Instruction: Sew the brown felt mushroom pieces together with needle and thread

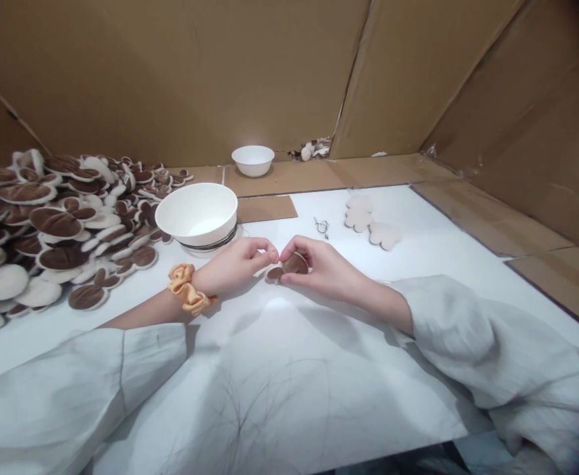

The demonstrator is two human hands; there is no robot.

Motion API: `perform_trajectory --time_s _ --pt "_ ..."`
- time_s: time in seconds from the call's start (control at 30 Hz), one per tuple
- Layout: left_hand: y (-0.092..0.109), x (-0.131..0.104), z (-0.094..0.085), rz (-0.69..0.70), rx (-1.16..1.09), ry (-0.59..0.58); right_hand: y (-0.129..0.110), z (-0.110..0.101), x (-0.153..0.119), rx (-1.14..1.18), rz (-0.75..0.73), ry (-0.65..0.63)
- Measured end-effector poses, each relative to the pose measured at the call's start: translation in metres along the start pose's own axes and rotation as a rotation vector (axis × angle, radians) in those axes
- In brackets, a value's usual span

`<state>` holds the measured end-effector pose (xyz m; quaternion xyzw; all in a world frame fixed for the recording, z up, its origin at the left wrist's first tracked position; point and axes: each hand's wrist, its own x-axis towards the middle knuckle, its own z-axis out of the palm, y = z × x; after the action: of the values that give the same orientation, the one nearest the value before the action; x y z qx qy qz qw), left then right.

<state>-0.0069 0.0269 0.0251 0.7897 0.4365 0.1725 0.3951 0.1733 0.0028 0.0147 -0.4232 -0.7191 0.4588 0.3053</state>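
Above the white tabletop my right hand [319,264] is closed on a small brown plush piece [295,264] with rounded lobes and a pale edge. My left hand [244,259], a yellow scrunchie [190,290] round its wrist, meets it at the fingertips. Its thumb and forefinger are pinched together; whatever lies between them is too small to make out. Just beyond the left hand stands a large white bowl [195,211] with dark thread [213,245] wound round its base. A small dark tangle [321,227], perhaps thread, lies beyond the right hand.
A big heap of brown and cream plush pieces [61,224] covers the left side. Several cream lobed pieces [384,235] lie at the right. A smaller white bowl [253,161] stands by the cardboard wall [195,79], near a little pile of scraps [313,150].
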Motion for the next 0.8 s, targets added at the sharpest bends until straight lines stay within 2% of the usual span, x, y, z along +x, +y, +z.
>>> perform_trajectory --time_s 0.13,0.23,0.33,0.43,0.53,0.67,0.8 --pt "0.01 -0.001 0.001 -0.015 0.079 0.061 0.0 0.0 0.002 -0.024 0.073 0.017" --pt "0.016 -0.008 0.009 0.049 0.191 0.155 0.001 -0.003 0.007 0.034 0.156 0.061" --pt "0.014 -0.017 0.021 0.099 0.315 0.232 0.003 -0.005 0.011 0.219 0.268 0.097" --pt "0.007 -0.022 0.03 0.082 0.432 0.276 0.007 -0.007 0.013 0.478 0.346 0.103" --pt "0.003 -0.025 0.036 0.077 0.587 0.335 0.01 -0.007 0.013 0.689 0.336 0.062" --pt "0.002 -0.027 0.041 0.165 0.772 0.397 0.008 -0.005 0.012 0.735 0.309 0.104" --pt "0.002 -0.028 0.044 0.175 0.747 0.405 0.005 -0.004 0.01 0.757 0.297 0.144"
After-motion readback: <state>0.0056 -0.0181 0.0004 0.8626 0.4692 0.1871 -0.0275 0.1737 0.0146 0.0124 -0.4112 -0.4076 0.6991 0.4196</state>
